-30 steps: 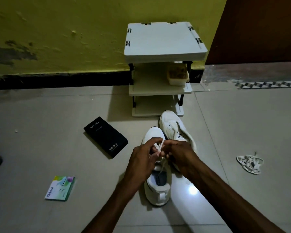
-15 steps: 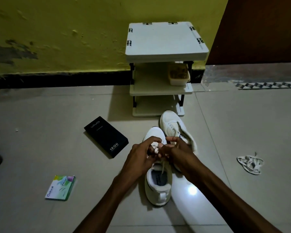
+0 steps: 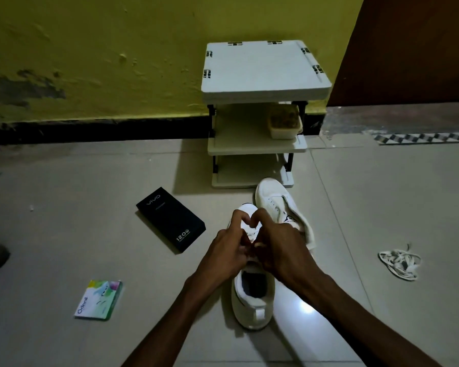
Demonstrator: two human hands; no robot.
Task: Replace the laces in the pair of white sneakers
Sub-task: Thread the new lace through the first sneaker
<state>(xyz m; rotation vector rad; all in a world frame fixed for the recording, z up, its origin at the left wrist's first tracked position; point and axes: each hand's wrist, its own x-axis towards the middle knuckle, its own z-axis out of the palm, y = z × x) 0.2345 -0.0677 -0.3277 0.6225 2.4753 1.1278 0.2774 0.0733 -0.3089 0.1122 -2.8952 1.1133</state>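
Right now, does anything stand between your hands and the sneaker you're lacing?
Nothing visible does. The left hand and right hand meet over the near white sneaker, fingers pinching its white lace. The black rectangular cardboard box lies off to the left, apart.

Home: tiled floor point(image 3: 64, 234), shelf rack point(image 3: 263, 72)

Second sneaker point(image 3: 273, 200) crowds right; black box point(image 3: 170, 219) near left, bare floor point(image 3: 219, 205) between; shelf rack point(image 3: 263, 72) beyond.

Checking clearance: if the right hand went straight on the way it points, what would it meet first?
Likely the left hand, nearly touching the right hand at the near sneaker's lace; depth unclear.
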